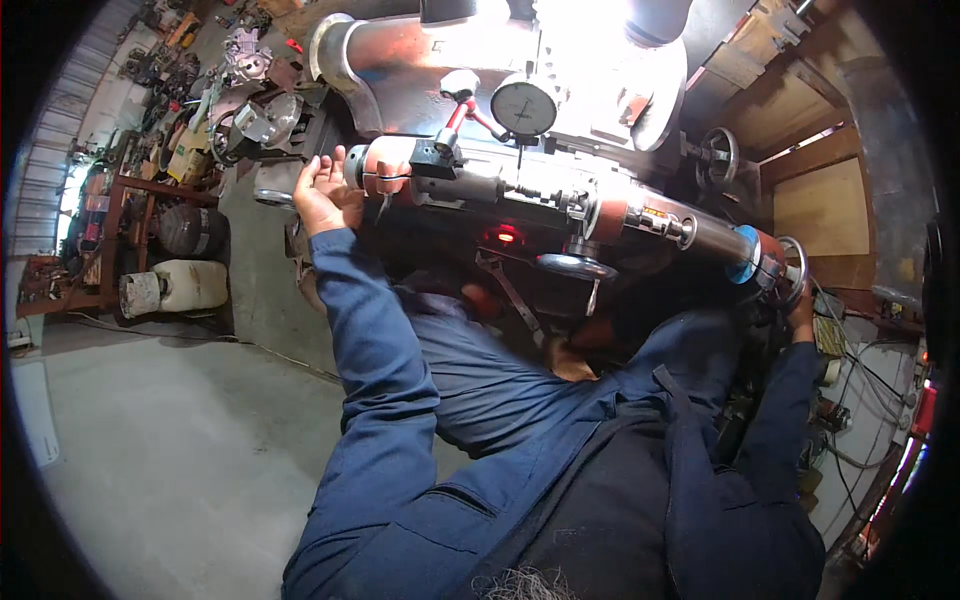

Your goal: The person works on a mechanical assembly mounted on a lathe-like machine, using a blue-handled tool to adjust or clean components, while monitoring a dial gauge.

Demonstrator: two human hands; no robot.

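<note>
My left hand (328, 197) is raised, palm showing and fingers apart, beside the dark round left end (353, 166) of a long metal machine; whether it touches is unclear. At the far right, my right hand (803, 314) is closed at the rim of a metal handwheel (797, 268), its fingers partly hidden. Between them runs a steel shaft assembly with orange-red collars. A round dial gauge (524, 106) hangs over it, on a red jointed arm (457, 118) rising from a dark block (436, 158). Lower down, a second handwheel (578, 267) carries a crank handle.
A red light (506, 237) glows under the shaft, above a metal lever (515, 295). Another handwheel (718, 157) stands at the back right, near wooden panels (820, 205). On the left are a white plastic jug (192, 286), a dark tank (192, 232) and piled metal parts.
</note>
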